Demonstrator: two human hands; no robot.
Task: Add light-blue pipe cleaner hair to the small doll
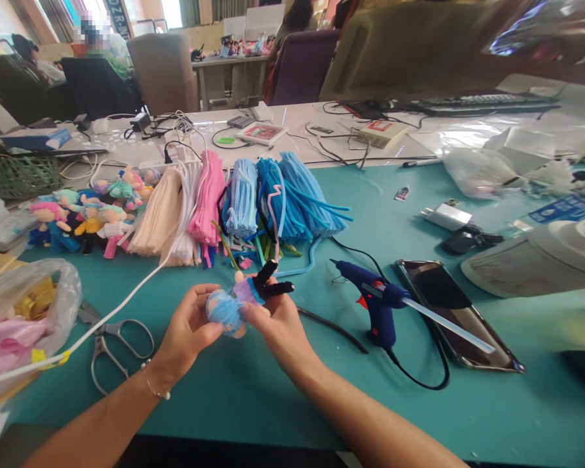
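Both hands hold one small doll above the green mat. It has light blue hair, a lilac and blue body and black legs that point up and right. My left hand grips the blue-haired head from the left, with thumb and fingers around it. At the body and legs, my right hand is closed, its thumb pressed on the doll. Just behind the doll lie bundles of fuzzy stems: cream, pink, light blue and darker blue.
Scissors and a plastic bag lie left; finished dolls sit behind them. A white cable crosses the left side. At right are a blue glue gun, a phone and a grey cup. People sit in the background.
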